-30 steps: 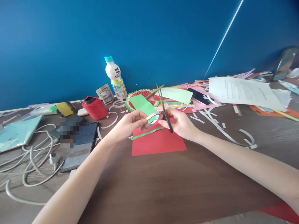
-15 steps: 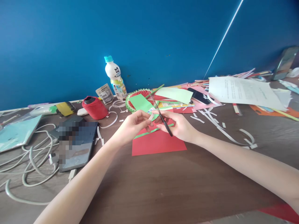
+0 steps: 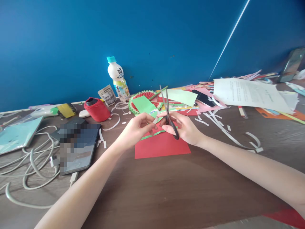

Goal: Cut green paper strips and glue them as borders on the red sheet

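My right hand [image 3: 187, 128] grips black-handled scissors [image 3: 167, 109], whose blades stand apart and point away from me. Just to the left, the fingers of my left hand [image 3: 139, 127] are pinched on white tape [image 3: 155, 120]. What looks like its small roll [image 3: 153, 112] shows beyond my fingertips, partly hidden. Both hands are over a red paper sheet [image 3: 163, 146] that has a thin green strip [image 3: 145, 137] across it. Behind them, a green paper piece [image 3: 143, 105] lies on a round pleated red-and-green paper shape [image 3: 131, 103].
A bottle [image 3: 118, 79] stands against the blue wall, near a red thread spool [image 3: 97, 109]. A tablet [image 3: 82, 152] and coiled white cables [image 3: 30, 159] lie left. White paper strips [image 3: 221, 127], a phone [image 3: 205, 98] and a printed sheet [image 3: 247, 93] lie right.
The scissors have opened and their blades now point more directly away from me. My left hand keeps its pinch on the tape and has barely moved.
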